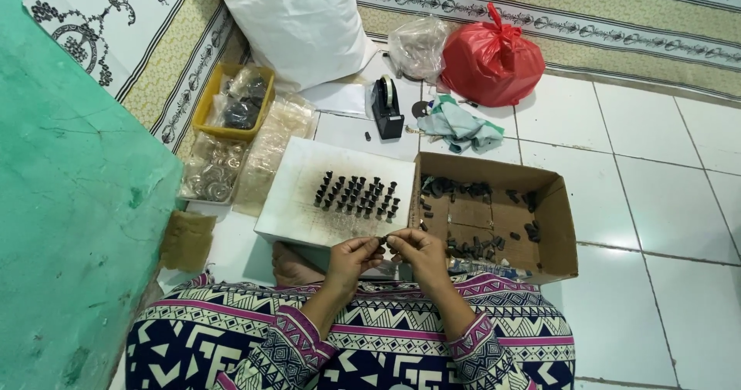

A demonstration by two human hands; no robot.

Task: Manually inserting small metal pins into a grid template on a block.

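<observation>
The person sits on the tiled floor (664, 174), patterned sleeves reaching forward, both hands meeting just in front of the lap. The left hand (351, 255) and the right hand (417, 249) pinch one small black part (383, 239) between their fingertips; each grip is narrow, closed on that piece from either side. The part is held in the air at the near edge of the white board (297, 205), touching nothing but the fingers.

On the board stand rows of small black pegs (356, 195), upright and close together, grouped toward its middle. Just to the right, touching the board's side, lies an open cardboard box (559, 235) with more loose black pieces (471, 245) scattered along its walls and bottom.

Beyond the board sits a black tape dispenser (387, 108), and beside it a crumpled cloth (461, 126). Farther back rest a tied red plastic bag (492, 62), a clear plastic bag (417, 46) next to it, and a big white sack (297, 19). To the left, a yellow tray (207, 104) holds bagged dark parts, with clear packets of metal rings (212, 170) just in front of it. A green wall (69, 228) runs along the left side.
</observation>
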